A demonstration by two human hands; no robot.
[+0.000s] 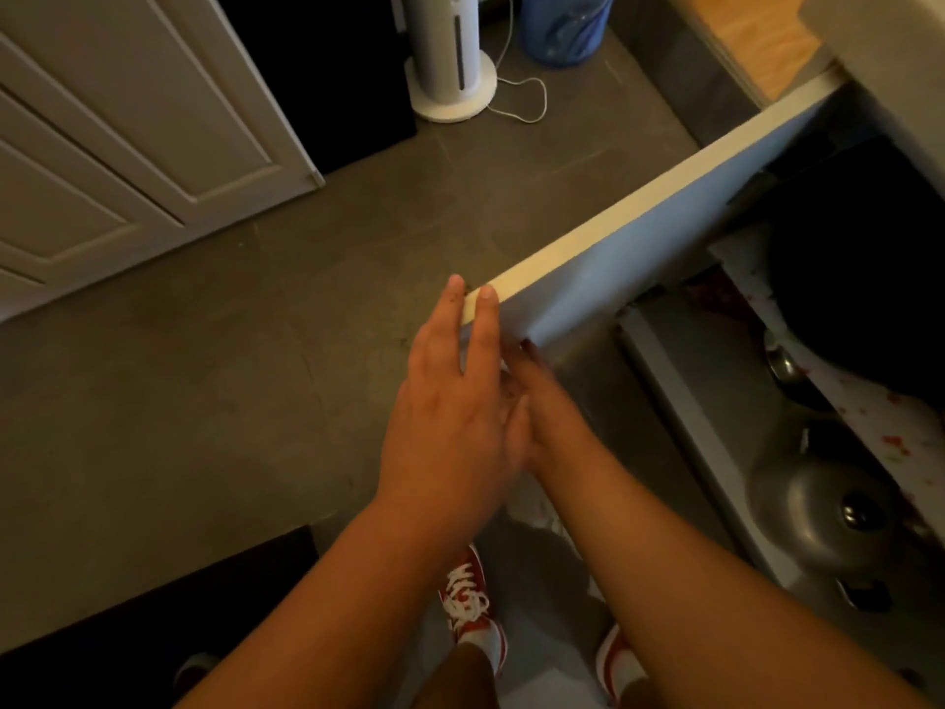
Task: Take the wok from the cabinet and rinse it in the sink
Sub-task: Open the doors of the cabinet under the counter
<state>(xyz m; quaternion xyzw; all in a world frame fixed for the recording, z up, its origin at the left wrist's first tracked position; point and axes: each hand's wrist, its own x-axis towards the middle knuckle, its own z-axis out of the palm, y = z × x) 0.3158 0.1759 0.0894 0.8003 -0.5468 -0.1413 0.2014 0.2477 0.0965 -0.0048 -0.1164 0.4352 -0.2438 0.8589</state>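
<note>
Inside open cabinet at right: wok, dark round bowl on patterned shelf liner; handle and long axis cannot be told. Cabinet door swung outward, top edge running toward upper right. Left hand flat, fingers spread, tips touching door's end edge. Right hand beside it, blurred, grip state indiscernible. Grey lid lower in cabinet.

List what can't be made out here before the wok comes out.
- Wok: head view, only a dark round shape in the shadowed cabinet; handle unseen, identity uncertain.
- Right hand: motion-blurred, partly behind the left hand; its grip unreadable.
- Cabinet door: outer face turned away; only top edge and inner side show.
- Sink: outside the frame.
</note>
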